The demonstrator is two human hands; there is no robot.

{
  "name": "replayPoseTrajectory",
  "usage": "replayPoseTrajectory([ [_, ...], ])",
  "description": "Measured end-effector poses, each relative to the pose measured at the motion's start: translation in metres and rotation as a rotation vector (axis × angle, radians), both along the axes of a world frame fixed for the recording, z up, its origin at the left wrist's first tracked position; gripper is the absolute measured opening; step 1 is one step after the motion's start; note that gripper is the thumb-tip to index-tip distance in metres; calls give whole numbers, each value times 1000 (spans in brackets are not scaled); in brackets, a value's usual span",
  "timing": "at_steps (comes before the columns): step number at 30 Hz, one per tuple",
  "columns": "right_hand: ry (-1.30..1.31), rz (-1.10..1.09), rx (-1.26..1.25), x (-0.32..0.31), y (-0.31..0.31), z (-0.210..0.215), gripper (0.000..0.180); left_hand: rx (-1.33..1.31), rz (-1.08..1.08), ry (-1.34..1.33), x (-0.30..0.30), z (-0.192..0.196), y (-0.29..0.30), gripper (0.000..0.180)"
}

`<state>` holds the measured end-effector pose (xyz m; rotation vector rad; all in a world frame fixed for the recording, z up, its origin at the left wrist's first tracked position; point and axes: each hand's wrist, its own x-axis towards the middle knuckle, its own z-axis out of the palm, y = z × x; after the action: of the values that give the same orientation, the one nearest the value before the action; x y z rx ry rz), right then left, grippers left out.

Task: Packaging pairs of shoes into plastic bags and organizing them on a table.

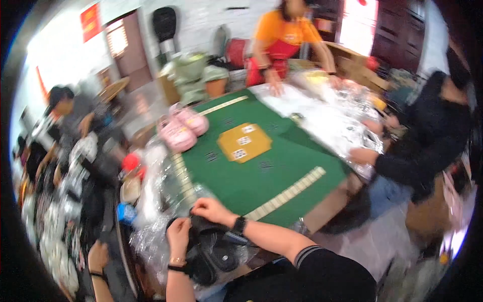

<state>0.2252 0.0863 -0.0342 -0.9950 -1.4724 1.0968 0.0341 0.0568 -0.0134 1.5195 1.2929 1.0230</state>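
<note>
My left hand (pixel 179 234) and my right hand (pixel 214 210) both grip a pair of black slippers (pixel 209 249) wrapped in a clear plastic bag (pixel 151 236) at the near corner of a green game table (pixel 261 171). The right wrist wears a black watch. A pair of pink slippers (pixel 181 128) lies on the table's far left corner. Rows of cream tiles (pixel 289 194) run along the table edges, and an orange square panel (pixel 244 142) sits at its middle.
A person in an orange shirt (pixel 284 35) and a person in black (pixel 427 146) handle clear plastic sheeting (pixel 327 118) on the table's far right side. Other people sit at left beside piles of bagged goods (pixel 65 211). Another person's hand (pixel 98 256) shows at lower left.
</note>
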Motion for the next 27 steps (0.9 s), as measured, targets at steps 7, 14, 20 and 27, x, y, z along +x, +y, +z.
replayPoseTrajectory([
  [7,301,-131,23,43,13,22,5,123,-17,66,6,11,-4,44],
  [14,637,-401,206,68,-13,139,5,142,62,67,-51,-11,-30,59],
  [20,51,-596,559,69,-112,206,12,120,72,295,-58,32,-78,56],
  [27,-737,77,-76,-5,-127,71,53,253,34,327,-79,-4,-101,62],
])
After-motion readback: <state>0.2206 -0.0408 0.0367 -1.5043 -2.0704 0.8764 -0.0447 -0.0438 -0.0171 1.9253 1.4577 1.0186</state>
